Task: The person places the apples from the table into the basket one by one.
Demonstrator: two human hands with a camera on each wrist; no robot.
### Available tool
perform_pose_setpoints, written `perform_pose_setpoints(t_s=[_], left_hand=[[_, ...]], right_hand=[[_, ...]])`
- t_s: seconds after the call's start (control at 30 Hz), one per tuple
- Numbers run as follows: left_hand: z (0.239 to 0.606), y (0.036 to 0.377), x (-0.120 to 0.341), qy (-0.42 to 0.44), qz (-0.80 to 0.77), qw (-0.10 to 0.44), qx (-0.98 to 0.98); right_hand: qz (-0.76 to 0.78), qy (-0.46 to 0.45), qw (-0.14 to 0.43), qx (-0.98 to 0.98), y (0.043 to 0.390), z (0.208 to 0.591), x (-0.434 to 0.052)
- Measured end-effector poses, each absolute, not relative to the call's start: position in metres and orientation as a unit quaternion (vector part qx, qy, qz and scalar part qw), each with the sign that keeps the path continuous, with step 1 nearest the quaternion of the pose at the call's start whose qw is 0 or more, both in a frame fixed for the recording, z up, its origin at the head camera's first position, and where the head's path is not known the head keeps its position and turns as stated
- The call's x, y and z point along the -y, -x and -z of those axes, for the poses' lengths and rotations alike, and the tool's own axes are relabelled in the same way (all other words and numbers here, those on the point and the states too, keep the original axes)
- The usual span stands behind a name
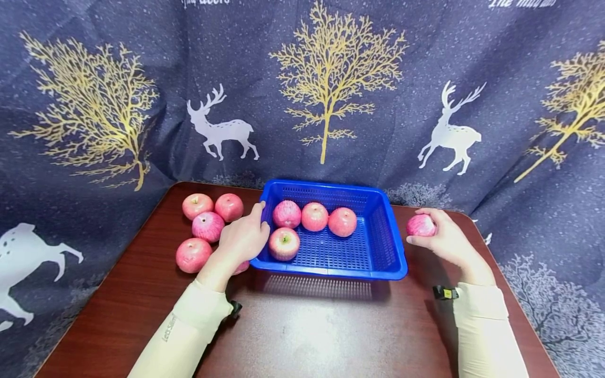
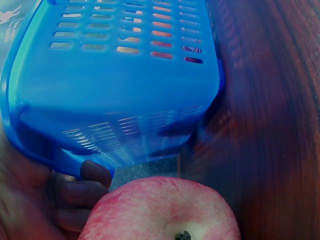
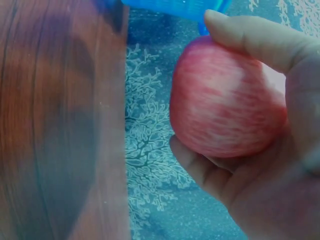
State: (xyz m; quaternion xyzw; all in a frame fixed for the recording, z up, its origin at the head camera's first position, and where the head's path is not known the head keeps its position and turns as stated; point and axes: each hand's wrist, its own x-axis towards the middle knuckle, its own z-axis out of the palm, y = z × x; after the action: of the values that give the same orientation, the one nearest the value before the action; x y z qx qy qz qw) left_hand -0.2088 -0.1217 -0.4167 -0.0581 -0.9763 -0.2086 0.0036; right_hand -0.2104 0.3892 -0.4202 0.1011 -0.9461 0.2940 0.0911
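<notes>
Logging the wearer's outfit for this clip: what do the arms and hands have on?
Both arms wear long, close-fitting cream sleeves to the wrist; the left sleeve carries small grey lettering, too small to read. A small black device sits at each wrist, seen beside the right sleeve. The left hand and right hand are bare, without gloves.

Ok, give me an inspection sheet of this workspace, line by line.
Surface: dark red-brown wooden table.
Job's things: blue perforated basket holding four apples; one apple in the right hand; four apples in a cluster left of the basket, and another partly hidden under the left hand.
Clutter: nothing seen.
Grippers: left hand rests by the basket's left rim; right hand grips its apple.
Cables: nothing seen.
Surroundings: navy curtain with deer and gold trees.
</notes>
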Motion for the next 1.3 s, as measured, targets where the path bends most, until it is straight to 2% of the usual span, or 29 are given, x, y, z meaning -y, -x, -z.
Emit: perform_pose_setpoints(t_s=[0.23,0.53,1.3], left_hand=[[0.417,0.209,0.122,0.061,0.207,0.005,0.976],[0.417,0.209,0.123,0.060,0.209,0.003,0.976],[0.418,0.209,0.122,0.060,0.210,0.004,0.976]], right_hand=[[-0.321,-0.056,0.127,0.937,0.205,0.409,-0.387],[-0.332,-0.034,0.139,0.932,0.201,0.398,-0.376],[-0.361,-0.087,0.140,0.918,0.202,0.383,-0.320]])
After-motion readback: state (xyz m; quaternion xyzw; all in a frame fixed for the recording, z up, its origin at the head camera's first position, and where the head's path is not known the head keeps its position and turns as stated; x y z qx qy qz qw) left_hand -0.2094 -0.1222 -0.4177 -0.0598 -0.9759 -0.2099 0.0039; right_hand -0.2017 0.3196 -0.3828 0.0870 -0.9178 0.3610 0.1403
